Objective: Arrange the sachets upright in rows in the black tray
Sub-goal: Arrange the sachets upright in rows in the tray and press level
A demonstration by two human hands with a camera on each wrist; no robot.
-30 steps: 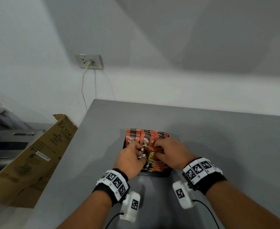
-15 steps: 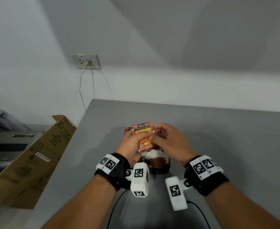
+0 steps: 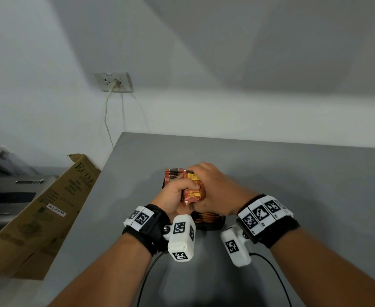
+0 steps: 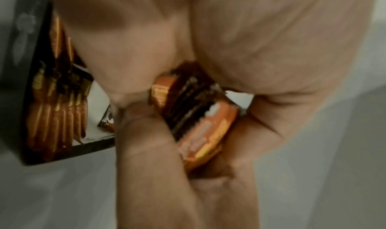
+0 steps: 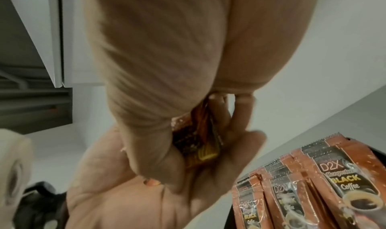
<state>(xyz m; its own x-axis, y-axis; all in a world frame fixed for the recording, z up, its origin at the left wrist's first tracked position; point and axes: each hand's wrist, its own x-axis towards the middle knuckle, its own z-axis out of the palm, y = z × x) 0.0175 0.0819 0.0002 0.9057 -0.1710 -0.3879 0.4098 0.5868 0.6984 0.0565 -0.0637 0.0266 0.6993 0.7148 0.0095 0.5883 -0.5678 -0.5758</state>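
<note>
Sachets [image 3: 192, 190], lifted out of the black tray [image 3: 213, 224] since a second ago, are gripped by curled fingers [image 3: 187, 187] of both hands for squaring before placement.

blk wristbands [image 3: 153, 227] | b/w tag markers | white cam pods | blk cables

Tray mostly blocked, table open around it
Upright sachets [image 3: 173, 177] and both hands crowd black tray [image 3: 213, 226]; grey table [image 3: 292, 173] right of frame open.
</note>
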